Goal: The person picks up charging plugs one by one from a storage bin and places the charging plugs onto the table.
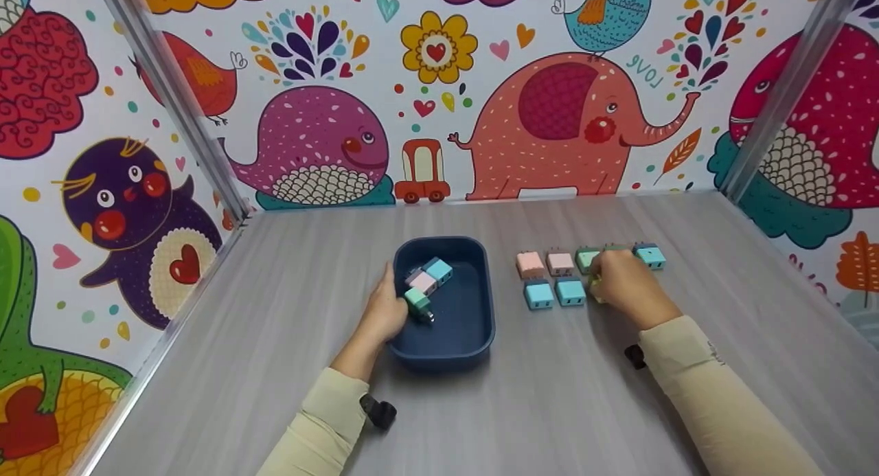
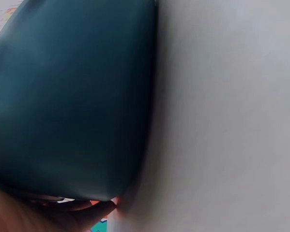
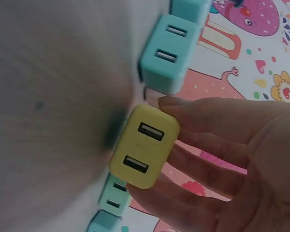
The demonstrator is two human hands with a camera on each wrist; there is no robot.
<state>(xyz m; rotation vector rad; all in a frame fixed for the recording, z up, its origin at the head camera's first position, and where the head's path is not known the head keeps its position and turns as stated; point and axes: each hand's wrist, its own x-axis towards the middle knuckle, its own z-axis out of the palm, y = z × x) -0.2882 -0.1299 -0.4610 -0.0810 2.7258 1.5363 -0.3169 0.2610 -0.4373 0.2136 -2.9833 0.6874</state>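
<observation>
My left hand (image 1: 384,311) holds the left side of a dark blue plastic bin (image 1: 490,304), its fingers along the outer wall. Inside the bin lie a blue charger (image 1: 438,272), a pink charger (image 1: 421,282) and a green charger (image 1: 417,298) with its plug pointing forward. To the right, my right hand (image 1: 628,284) pinches a yellow USB charger (image 3: 144,147) between thumb and fingers, its two ports facing the wrist camera. Beside it in the front row sit two blue chargers (image 1: 569,292); the hand partly covers the green ones behind.
The back row runs from a peach charger (image 1: 529,264) and a pink charger (image 1: 560,264) past green ones (image 1: 588,259) to a blue charger (image 1: 649,256) at the right end. A grey wood-grain table (image 1: 288,270) carries everything. Cartoon-printed walls (image 1: 426,167) stand behind and beside it.
</observation>
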